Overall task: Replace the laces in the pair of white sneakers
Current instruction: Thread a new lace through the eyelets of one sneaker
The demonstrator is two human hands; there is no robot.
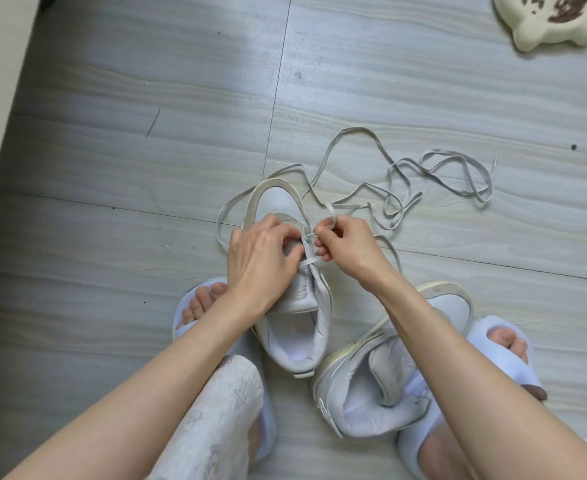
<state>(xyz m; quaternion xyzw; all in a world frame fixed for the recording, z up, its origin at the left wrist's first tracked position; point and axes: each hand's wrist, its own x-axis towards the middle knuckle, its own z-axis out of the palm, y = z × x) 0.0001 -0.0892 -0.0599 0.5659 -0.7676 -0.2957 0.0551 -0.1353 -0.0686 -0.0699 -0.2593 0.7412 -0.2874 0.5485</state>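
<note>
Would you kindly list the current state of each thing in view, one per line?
Left hand: gripping the sneaker's tongue.
Right hand: pinching the lace.
Sneaker being laced: upright, partly laced.
Lace: mostly loose across the floor.
Second sneaker: tipped sideways, unlaced.
Spare lace: loose, tangled.
Dish: upright, holding brown bits.

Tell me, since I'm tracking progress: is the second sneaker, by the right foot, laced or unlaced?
Unlaced. The second sneaker lies tipped on its side with its tongue loose and no lace across it.

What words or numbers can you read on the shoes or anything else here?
None can be read.
Second sneaker: a pale raised mark on its side, too blurred to read.
Sneaker being laced: no print shows.
Cream dish: only dark crumbs, no writing.
</note>
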